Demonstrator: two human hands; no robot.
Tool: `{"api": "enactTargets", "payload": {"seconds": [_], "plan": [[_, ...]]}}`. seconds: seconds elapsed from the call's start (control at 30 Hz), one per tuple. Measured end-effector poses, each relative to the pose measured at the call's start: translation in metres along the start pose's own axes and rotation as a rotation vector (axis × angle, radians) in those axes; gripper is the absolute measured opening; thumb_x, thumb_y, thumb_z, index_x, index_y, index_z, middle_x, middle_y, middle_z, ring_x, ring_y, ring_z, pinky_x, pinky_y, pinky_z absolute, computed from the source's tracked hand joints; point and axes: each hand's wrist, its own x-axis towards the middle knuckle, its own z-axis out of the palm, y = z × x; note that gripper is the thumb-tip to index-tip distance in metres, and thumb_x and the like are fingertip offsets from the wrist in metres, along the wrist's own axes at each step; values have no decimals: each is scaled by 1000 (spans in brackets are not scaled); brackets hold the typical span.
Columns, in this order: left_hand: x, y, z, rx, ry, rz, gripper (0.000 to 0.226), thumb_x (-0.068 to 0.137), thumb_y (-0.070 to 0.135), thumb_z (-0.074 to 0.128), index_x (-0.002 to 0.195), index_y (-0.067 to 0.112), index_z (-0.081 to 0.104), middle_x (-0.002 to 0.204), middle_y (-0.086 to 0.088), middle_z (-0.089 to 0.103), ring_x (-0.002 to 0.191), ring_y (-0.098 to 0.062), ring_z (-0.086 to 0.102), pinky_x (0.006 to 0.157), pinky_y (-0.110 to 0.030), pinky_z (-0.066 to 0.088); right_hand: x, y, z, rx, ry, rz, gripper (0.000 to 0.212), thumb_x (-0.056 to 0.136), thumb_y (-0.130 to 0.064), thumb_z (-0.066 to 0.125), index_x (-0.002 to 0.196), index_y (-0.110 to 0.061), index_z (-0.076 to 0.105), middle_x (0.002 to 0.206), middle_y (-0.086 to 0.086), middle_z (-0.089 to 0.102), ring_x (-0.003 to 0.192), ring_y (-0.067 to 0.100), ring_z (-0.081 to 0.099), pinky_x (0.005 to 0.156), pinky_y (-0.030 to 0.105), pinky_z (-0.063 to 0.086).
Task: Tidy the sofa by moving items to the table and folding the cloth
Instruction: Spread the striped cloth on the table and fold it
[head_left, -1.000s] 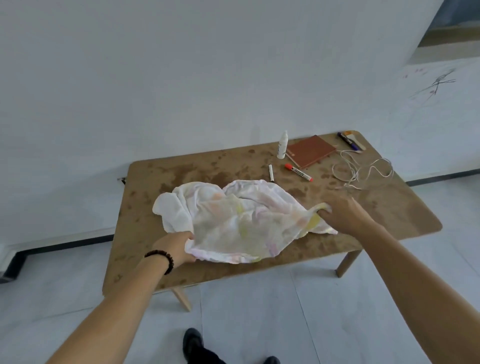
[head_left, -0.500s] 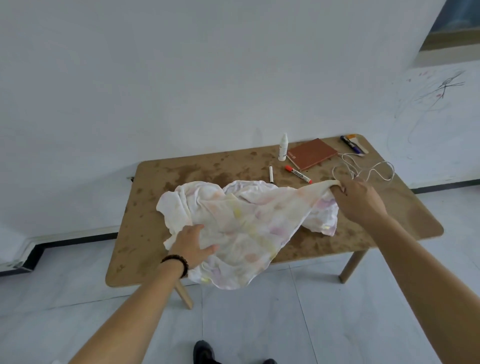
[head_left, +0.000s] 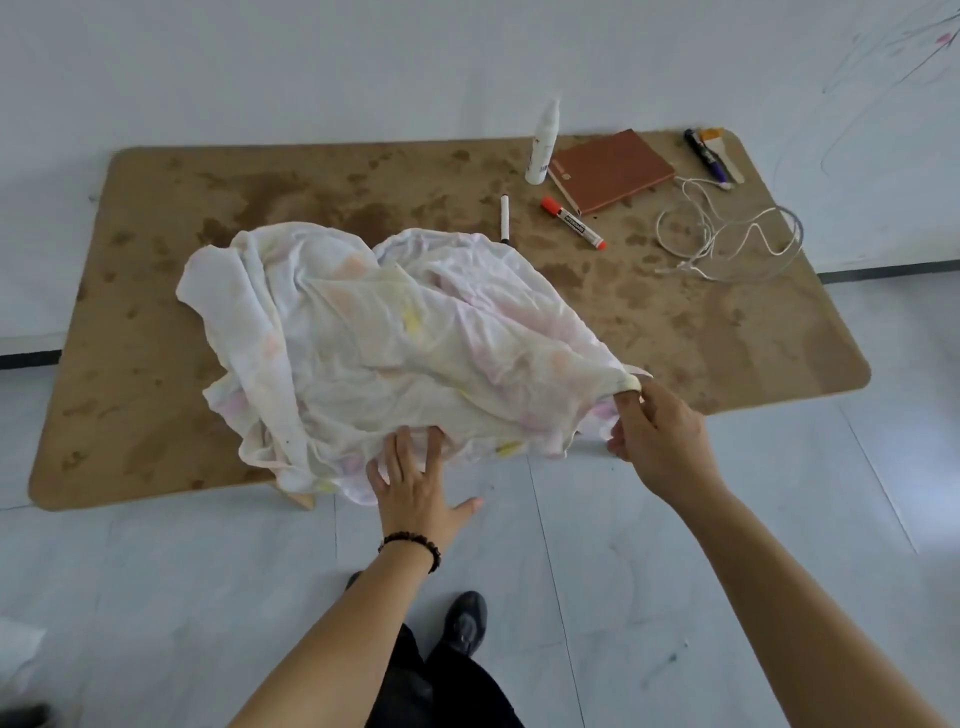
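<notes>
A crumpled white cloth (head_left: 395, 343) with faint pink and yellow patches lies on the stained brown table (head_left: 156, 364), its near edge hanging over the front. My right hand (head_left: 657, 436) pinches the cloth's right corner just past the table's front edge. My left hand (head_left: 418, 486) has its fingers spread, the fingertips touching the cloth's hanging near edge from below.
At the table's back right lie a white bottle (head_left: 543, 143), a brown notebook (head_left: 610, 169), a red-capped marker (head_left: 574, 222), a white pen (head_left: 504, 215), a white cable (head_left: 727, 239) and dark markers (head_left: 704, 153). My shoes (head_left: 465, 621) stand on the grey floor.
My right hand has drawn the cloth corner toward me, from mid-table to the front edge. My left hand slid right from the cloth's left side to its near edge. The view tilted down.
</notes>
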Motion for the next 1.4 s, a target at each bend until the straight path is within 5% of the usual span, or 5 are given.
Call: {"api": "enactTargets", "payload": {"seconds": [0.3, 0.5, 0.73, 1.2, 1.4], "plan": [[3, -32, -8, -120, 184, 132, 36, 75, 13, 79, 110, 23, 73, 127, -12, 61, 118, -36, 56, 87, -53, 51, 8, 8, 26, -62, -57, 46, 28, 95, -40, 42, 89, -14, 50, 78, -1, 61, 75, 23, 59, 64, 33, 47], [27, -92, -139, -414, 371, -399, 27, 97, 26, 53, 117, 15, 68, 99, -19, 63, 91, -39, 59, 68, -41, 46, 33, -70, -40, 255, 138, 131, 33, 97, -41, 37, 104, -10, 43, 93, 5, 60, 58, 27, 72, 55, 31, 58], [57, -132, -363, -935, 877, -439, 28, 98, 34, 37, 112, 15, 51, 94, 1, 68, 80, -26, 66, 75, -40, 57, 47, -184, -121, 208, 385, -356, 32, 97, -37, 56, 105, -9, 42, 110, 8, 45, 89, 22, 42, 77, 29, 32], [-2, -207, -560, -306, 1551, -176, 48, 96, 36, 41, 134, 8, 46, 118, -24, 51, 116, -40, 45, 101, -43, 30, 26, -320, -228, 252, 870, -673, 58, 85, -51, 60, 113, -3, 44, 124, 19, 40, 106, 31, 46, 87, 32, 41], [-2, -217, -612, -219, 1650, -164, 61, 98, 56, 33, 136, 11, 46, 121, -26, 47, 119, -50, 42, 104, -63, 27, 9, -368, -250, 355, 1089, -725, 56, 85, -51, 58, 110, -1, 49, 117, 8, 33, 98, 15, 34, 80, 8, 24]]}}
